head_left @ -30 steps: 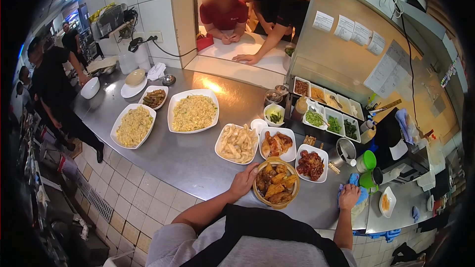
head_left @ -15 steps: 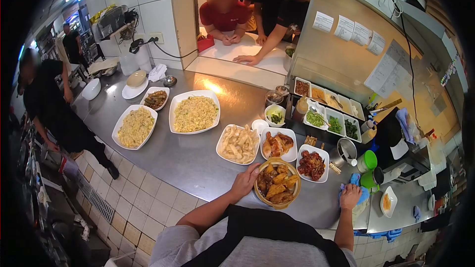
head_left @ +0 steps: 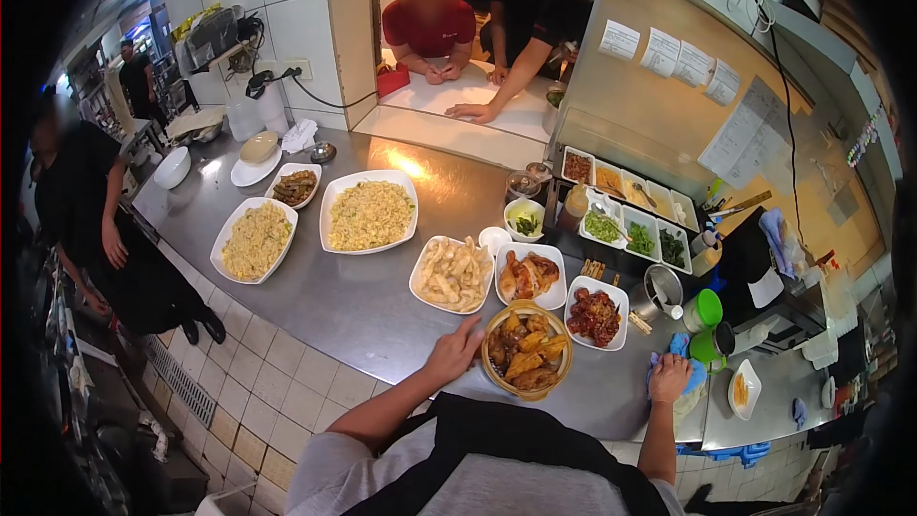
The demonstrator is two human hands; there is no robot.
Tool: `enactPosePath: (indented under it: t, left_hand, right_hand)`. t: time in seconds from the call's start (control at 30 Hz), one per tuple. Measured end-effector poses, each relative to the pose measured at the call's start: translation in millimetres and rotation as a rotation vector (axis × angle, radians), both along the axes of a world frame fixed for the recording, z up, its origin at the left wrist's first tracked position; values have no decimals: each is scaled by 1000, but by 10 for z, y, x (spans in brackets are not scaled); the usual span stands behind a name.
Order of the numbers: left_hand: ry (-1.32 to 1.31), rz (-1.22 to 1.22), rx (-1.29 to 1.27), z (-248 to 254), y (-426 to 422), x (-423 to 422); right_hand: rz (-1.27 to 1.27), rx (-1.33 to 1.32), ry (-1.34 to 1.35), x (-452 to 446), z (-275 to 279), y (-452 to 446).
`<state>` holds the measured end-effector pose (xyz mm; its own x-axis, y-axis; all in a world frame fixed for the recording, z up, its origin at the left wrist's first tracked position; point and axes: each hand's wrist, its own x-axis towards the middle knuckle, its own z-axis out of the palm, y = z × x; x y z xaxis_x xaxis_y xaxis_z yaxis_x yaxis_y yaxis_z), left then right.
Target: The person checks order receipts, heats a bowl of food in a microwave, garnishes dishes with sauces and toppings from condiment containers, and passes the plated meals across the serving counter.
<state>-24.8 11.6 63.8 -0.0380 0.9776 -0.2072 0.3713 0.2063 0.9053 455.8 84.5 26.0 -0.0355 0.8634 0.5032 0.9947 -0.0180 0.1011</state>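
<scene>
Tan edges the round bowl (head_left: 568,363) at my left grip (head_left: 454,352), which is loosely spread with its fingers pointing to the bowl's left side; I cannot tell whether they touch it. The bowl stands upright near the edge of the metal desk (head_left: 344,301), in front of my body, filled with browned, glossy pieces in dark sauce. My right grip (head_left: 670,377) rests on a blue cloth (head_left: 694,375) well to the right of the bowl, its fingers bent downward; whether they pinch the cloth I cannot tell.

Just beyond the bowl, three white dishes stand close together: pale fried pieces (head_left: 451,277) on the left, roasted chicken (head_left: 528,277) in the middle, dark red glazed pieces (head_left: 593,317) on the right. Behind the middle one is a small bowl of greens (head_left: 524,238). Farther left on the desk are two large dishes of rice (head_left: 368,249), with a smaller dish of vegetables (head_left: 294,185) near them. Past my right grip, a steel pot (head_left: 659,291) stands near two green containers (head_left: 704,309). A person in red (head_left: 430,29) leans on the ledge across the desk, and a person in black (head_left: 81,201) stands at the left.
</scene>
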Motion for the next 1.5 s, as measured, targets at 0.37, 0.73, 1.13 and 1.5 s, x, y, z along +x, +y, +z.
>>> enactPosePath:
  t: [0.37, 0.73, 1.13, 1.5]
  left_hand:
    - [224, -1095, -744, 506, -1495, -1239]
    - [154, -1067, -613, 650, -1949, -1290]
    - [179, -854, -585, 1018, -1779, -1178]
    - [53, -1070, -603, 236, -2065, -1631]
  right_hand:
    - [21, -2, 55, -21, 36, -11]
    - [43, 36, 60, -17, 3, -2]
    - [49, 37, 35, 33, -16, -5]
    - [24, -2, 67, 7, 19, -15]
